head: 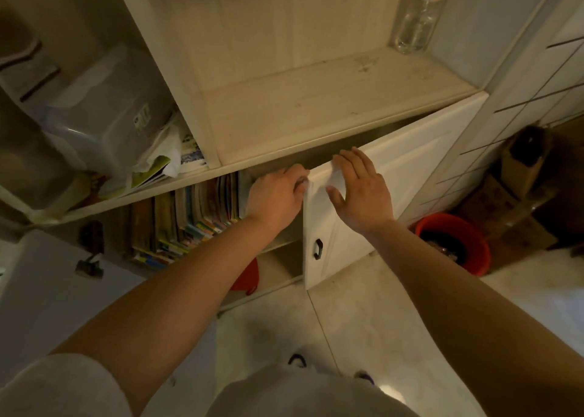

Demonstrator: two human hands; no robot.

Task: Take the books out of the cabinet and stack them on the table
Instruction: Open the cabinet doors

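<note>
A row of upright books (186, 220) with coloured spines stands in the lower cabinet compartment, left of centre. The white right-hand cabinet door (395, 176) with a black handle (318, 248) is partly ajar. My left hand (275, 195) curls its fingers round the door's top left corner. Against the door's front, just right of that corner, my right hand (360, 189) lies flat with straight fingers. Neither hand touches the books.
An open wooden shelf (316, 100) above holds a clear bottle (417, 21). A clear plastic bin (94, 100) and loose papers (164, 160) sit at upper left. A red bucket (455, 242) and cardboard boxes (512, 201) stand on the floor at right. The left door (47, 290) hangs open.
</note>
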